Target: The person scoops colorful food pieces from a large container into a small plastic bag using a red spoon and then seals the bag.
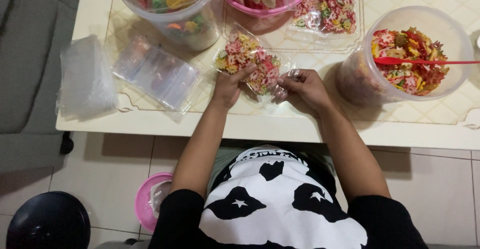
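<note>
at the far left edge of the cream table [280,124] lies a limp stack of empty clear bags [86,81], and just to its right a second stack of small clear zip bags [159,74], set at a slant. beyond that, at the far side, stands a clear tub [187,16] of mixed coloured snack shapes, touching a pink bowl [270,1] of the same sort to its right.

in the middle, near the table's front edge, the left hand [229,86] lies with fingers curled over the near-left side of a small clear bag of red, yellow and green crackers [247,61], pressing it against the table. the bag lies tilted, its far end pointing up-left. the right hand [305,86] is closed in a pinch on the bag's near-right end, thumb and fingertips together on the clear plastic there. both hands touch this 1 bag.

farther off, right of the pink bowl, another filled bag [327,6] lies flat. at the right stands a large clear round container [400,54] holding more coloured crackers, with a red spoon [420,61] resting across its top, handle running off to the right.

below the table, on the tiled floor at the near left, sit a dark round stool [49,219] and a pink bowl on the floor [147,199].
</note>
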